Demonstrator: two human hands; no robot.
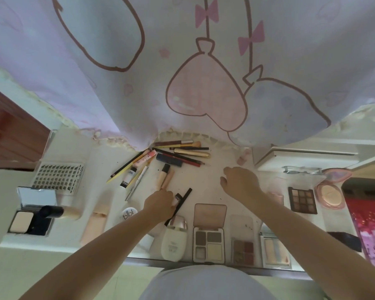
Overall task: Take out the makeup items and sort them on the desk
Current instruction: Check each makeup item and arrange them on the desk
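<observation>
Cream lotion bottle at desk edge, L fingers pinching slim black pencil, R fingers loosely curled

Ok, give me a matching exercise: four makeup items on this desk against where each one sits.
Items:
1. lash tray
2. gold tube
3. nine-pan eyeshadow palette
4. white bottle

Places:
A. far middle, by the curtain hem
B. near edge, beside the four-pan palette
C. far left
D. right, beside the round pink compact

Pairs: 1-C, 2-A, 3-D, 4-B
</observation>
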